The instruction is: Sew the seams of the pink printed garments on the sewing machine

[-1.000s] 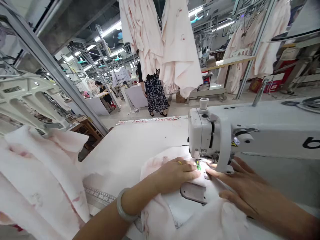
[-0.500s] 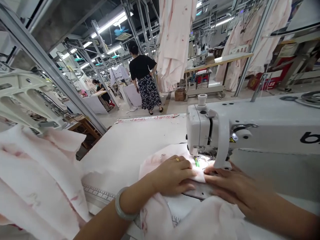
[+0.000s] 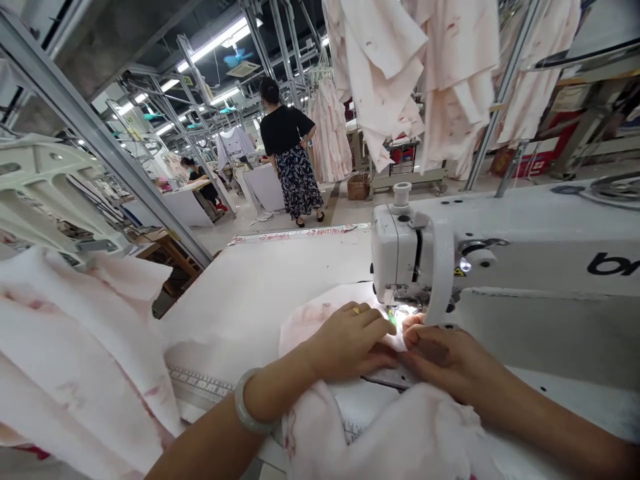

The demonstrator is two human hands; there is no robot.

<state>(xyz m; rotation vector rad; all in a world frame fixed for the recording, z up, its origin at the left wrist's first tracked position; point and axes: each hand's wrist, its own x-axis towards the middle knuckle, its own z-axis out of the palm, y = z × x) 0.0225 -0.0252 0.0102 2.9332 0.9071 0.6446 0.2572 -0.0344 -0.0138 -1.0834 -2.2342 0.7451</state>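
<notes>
A pale pink fabric piece lies under the head of a white sewing machine. My left hand, with a ring and a pale bangle on the wrist, presses on the fabric with fingers curled, fingertips just left of the needle. My right hand lies on the fabric right of the needle, fingers bent and pinching the cloth edge near the presser foot. More of the same fabric bunches up in front of my arms.
A heap of pink fabric lies at the left over the white table. A ruler strip runs along the table. A person in a black top stands in the aisle; another sits further back. Garments hang overhead.
My right hand has drawn in toward the needle and its fingers have curled from flat. The metal plate by the needle is now mostly covered. The standing person has stepped further into view.
</notes>
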